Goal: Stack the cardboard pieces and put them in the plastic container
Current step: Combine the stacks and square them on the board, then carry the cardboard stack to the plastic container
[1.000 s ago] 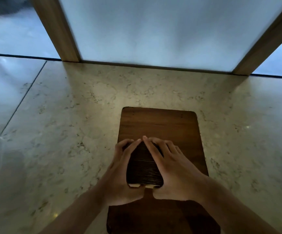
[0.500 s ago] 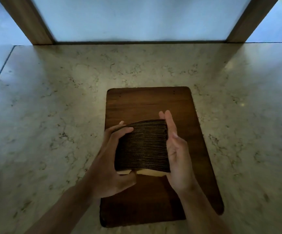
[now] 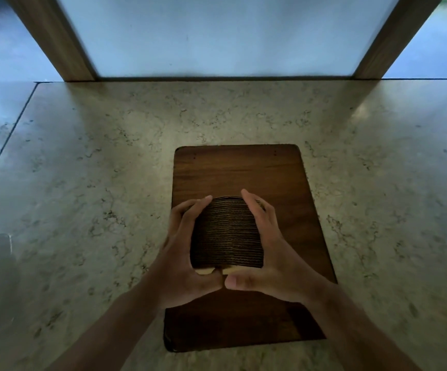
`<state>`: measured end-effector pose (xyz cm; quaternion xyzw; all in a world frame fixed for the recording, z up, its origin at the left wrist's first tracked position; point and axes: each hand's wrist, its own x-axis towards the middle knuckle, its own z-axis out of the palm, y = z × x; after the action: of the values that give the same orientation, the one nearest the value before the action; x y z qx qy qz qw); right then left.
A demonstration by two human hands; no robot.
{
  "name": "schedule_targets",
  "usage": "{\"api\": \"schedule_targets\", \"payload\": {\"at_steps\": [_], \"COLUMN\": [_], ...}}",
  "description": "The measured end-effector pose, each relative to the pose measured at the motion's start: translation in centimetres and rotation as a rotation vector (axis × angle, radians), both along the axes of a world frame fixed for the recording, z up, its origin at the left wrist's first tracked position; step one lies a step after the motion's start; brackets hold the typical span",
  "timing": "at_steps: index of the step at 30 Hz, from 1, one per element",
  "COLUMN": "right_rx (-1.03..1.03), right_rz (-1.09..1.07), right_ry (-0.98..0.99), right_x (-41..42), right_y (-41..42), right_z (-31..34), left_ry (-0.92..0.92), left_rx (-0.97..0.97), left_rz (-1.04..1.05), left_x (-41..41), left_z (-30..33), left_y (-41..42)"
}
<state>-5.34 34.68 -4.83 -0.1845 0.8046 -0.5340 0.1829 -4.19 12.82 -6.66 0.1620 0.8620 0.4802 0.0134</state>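
While both thumbs meet at its near edge, a stack of cardboard pieces [image 3: 227, 236] sits over a dark wooden board [image 3: 237, 172] on a marble floor [image 3: 83, 170]. Left hand [image 3: 187, 253] and right hand [image 3: 268, 250] clasp its sides (fingers curled against the cardboard).

Two hands [image 3: 190, 253], one cardboard stack [image 3: 226, 234], one wooden board [image 3: 238, 170].
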Motion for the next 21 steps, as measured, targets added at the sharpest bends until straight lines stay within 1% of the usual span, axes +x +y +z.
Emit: {"api": "schedule_targets", "payload": {"at_steps": [2, 5, 7, 10, 12, 14, 17, 21], "right_rx": [0.036, 0.276, 0.445, 0.683, 0.761, 0.841, 0.9, 0.93], "right_rz": [0.027, 0.123, 0.186, 0.269, 0.338, 0.389, 0.358, 0.392], "right_ry": [0.003, 0.091, 0.182, 0.387, 0.5, 0.565, 0.589, 0.577], "right_x": [-0.4, -1.2, -2.0, -3.5, -4.1, -4.2, -4.2, -4.8], "right_y": [0.3, 1.4, 2.2, 1.9, 0.4, -1.4, -2.7, -3.6], "right_z": [0.1, 0.9, 1.8, 3.5, 4.3, 4.6, 4.6, 4.9], "left_ry": [-0.003, -0.008, -0.017, -0.022, -0.017, -0.018, -0.042, -0.076], "left_rx": [-0.01, -0.015, -0.013, -0.018, -0.02, -0.022, -0.024, -0.022], "left_rz": [-0.002, 0.003, 0.013, 0.014, 0.01, 0.006, 0.007, 0.023], "left_x": [0.0, 0.0, -0.1, 0.0, -0.1, -0.1, -0.3, -0.2], "left_z": [0.0, 0.2, 0.2, 0.2, 0.0, -0.1, -0.3, 0.4], "left_y": [0.0, 0.0, 0.0, 0.0, 0.0, 0.0, -0.1, 0.1]}}
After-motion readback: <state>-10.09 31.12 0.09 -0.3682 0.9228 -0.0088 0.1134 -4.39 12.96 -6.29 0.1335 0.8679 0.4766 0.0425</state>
